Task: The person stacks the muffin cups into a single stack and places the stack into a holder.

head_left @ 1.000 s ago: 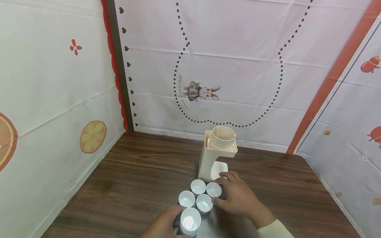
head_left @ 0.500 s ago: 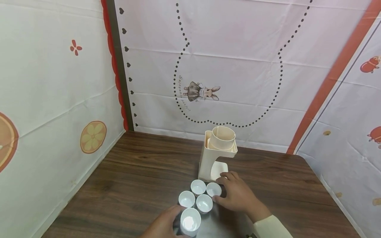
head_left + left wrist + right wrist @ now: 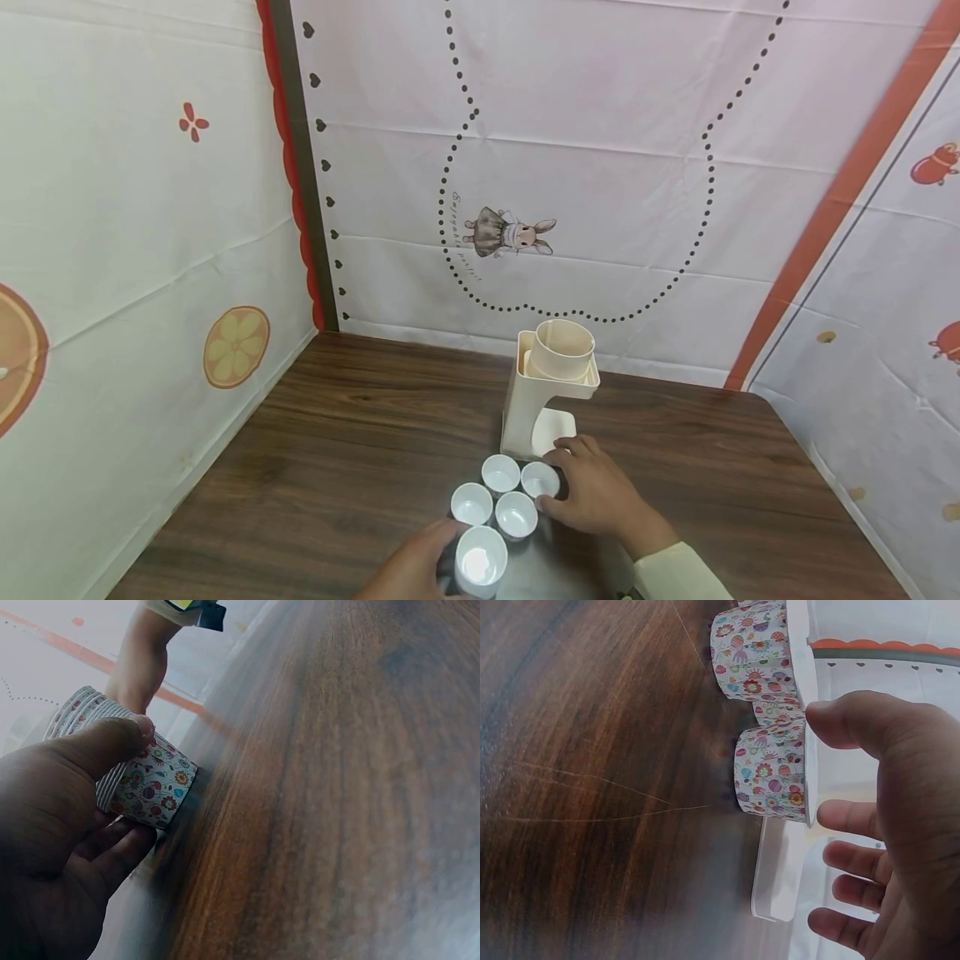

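My left hand (image 3: pixel 56 825) grips a nested stack of paper baking cups (image 3: pixel 154 784), white inside and flower-patterned outside, thumb on one side and fingers on the other. In the head view this stack stands at the front of a cluster of cups. Behind it sit single cups: a left one (image 3: pixel 472 504), a middle one (image 3: pixel 516 515), a rear one (image 3: pixel 500 473) and a right rear one (image 3: pixel 540 481). My right hand (image 3: pixel 596 492) is spread beside the right rear cup, thumb and index fingertips right at its rim; the other fingers extend apart from it.
A cream plastic stand (image 3: pixel 521 408) with a round cylinder (image 3: pixel 564 350) on top and a flat base plate stands just behind the cups. The dark wood table (image 3: pixel 360 433) meets printed cloth walls (image 3: pixel 600 208) at the back and sides.
Both hands and the cups keep nearly the same places. The right forearm has shifted slightly, and a dark wrist device shows beside the sleeve.
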`<action>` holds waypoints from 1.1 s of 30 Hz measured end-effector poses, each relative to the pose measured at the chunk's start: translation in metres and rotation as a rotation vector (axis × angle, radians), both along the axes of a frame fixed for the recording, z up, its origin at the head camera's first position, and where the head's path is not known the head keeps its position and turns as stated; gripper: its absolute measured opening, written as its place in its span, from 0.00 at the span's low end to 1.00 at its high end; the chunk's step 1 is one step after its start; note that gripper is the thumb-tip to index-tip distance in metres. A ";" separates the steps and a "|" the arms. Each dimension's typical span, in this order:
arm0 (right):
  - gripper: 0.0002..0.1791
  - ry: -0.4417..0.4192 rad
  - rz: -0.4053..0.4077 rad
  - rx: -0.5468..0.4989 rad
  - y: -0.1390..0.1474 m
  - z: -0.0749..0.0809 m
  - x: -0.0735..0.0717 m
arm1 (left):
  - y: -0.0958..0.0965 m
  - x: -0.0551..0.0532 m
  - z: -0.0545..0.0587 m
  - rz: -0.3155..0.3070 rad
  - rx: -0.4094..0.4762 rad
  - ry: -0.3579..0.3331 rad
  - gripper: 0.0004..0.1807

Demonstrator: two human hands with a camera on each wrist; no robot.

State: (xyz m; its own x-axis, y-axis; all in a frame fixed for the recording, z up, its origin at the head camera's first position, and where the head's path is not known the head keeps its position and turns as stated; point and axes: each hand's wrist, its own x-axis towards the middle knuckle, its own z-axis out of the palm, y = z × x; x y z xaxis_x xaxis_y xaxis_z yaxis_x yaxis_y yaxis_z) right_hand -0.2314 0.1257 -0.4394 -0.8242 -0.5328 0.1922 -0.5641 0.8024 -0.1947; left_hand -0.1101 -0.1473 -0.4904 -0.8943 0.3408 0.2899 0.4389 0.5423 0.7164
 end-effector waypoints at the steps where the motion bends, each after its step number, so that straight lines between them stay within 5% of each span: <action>1: 0.32 0.001 0.002 -0.002 0.000 0.000 0.000 | 0.000 0.000 0.000 0.000 0.001 -0.003 0.37; 20: 0.31 0.009 -0.006 -0.008 0.001 -0.007 0.000 | 0.000 0.001 0.002 0.002 0.018 -0.051 0.38; 33: 0.29 0.008 -0.026 -0.009 0.003 -0.008 -0.001 | 0.000 0.002 0.001 0.006 0.023 -0.013 0.37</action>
